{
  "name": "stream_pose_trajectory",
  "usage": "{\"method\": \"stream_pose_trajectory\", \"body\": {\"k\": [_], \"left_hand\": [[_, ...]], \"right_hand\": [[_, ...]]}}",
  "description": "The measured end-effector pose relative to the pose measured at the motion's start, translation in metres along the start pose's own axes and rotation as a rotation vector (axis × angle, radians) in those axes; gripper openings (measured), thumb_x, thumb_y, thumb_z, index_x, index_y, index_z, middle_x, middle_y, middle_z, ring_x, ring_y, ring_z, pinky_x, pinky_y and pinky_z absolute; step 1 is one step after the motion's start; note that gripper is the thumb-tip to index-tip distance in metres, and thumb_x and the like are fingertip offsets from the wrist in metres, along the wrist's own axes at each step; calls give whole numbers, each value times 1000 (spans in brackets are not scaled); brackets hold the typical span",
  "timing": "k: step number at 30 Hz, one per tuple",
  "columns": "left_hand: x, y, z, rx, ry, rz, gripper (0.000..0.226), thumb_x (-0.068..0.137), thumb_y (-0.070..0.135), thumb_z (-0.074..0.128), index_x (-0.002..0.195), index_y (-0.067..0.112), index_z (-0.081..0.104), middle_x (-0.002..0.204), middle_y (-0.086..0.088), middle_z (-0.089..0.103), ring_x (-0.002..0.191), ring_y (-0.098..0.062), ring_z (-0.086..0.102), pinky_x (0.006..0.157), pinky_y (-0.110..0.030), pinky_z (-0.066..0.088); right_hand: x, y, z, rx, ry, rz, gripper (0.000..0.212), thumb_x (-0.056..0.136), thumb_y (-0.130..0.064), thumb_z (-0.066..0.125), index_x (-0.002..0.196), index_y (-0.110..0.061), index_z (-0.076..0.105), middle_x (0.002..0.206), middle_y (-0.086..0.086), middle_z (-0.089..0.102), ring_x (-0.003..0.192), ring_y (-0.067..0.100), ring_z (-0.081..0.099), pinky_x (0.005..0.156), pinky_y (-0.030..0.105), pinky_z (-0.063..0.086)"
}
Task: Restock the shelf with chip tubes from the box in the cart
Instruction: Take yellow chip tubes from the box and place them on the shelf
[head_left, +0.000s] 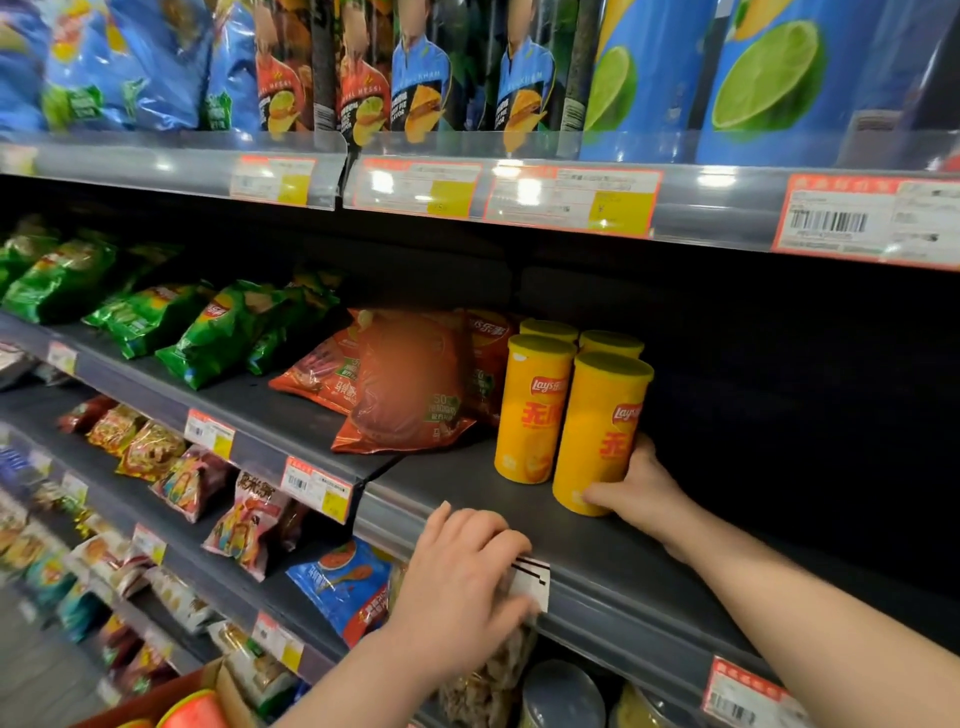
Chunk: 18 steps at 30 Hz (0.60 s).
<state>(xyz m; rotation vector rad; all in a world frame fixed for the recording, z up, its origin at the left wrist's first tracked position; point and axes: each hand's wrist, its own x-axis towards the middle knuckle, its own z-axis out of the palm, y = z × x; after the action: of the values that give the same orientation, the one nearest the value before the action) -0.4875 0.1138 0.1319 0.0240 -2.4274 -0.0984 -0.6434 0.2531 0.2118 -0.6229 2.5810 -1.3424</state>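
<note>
Several yellow chip tubes stand upright in a tight cluster on the dark middle shelf (597, 551). My right hand (641, 491) is wrapped around the lower part of the front right tube (597, 431), which stands on the shelf beside the front left tube (532, 410). Two more tubes (548, 330) are behind them, with only their tops showing. My left hand (462, 577) rests fingers apart on the shelf's front rail, over a white label (532, 584), and holds nothing. A corner of the cardboard box (210, 680) shows at the bottom left, with an orange-red tube lid (192, 709) inside.
Orange chip bags (410, 384) lie just left of the tubes, and green bags (223, 332) further left. The shelf right of the tubes is dark and bare. Blue lime-print bags (769, 78) fill the shelf above. Snack packs (249, 525) and cans (563, 696) sit on lower shelves.
</note>
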Motion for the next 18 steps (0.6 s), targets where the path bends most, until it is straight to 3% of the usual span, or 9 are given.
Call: {"method": "stream_pose_trajectory", "body": {"k": [8,12,18], "left_hand": [[-1,2,1,-7,14,-17,36,69,57,53,100,39,49,96,17,52,95,-4,43,98,-39,35],[0,2,-1,-5,-3,-9,37,71,57,53,102,37,49,98,14,54,95,-8,51,98,-40,36],[0,4,-3,17,-55,-22,38,74,56,52,104,33,48,101,9,57,96,-15,58,98,-45,38]], "right_hand": [[11,5,-4,-76,40,-5,86,70,-24,83,138,-12,33,138,12,48,124,31,49,99,40,42],[15,7,-1,-95,54,-15,87,66,-31,85,135,-13,35,135,12,51,120,32,52,99,43,44],[15,9,1,-110,61,-18,82,69,-30,84,133,-10,36,133,14,52,118,33,53,93,38,44]]}}
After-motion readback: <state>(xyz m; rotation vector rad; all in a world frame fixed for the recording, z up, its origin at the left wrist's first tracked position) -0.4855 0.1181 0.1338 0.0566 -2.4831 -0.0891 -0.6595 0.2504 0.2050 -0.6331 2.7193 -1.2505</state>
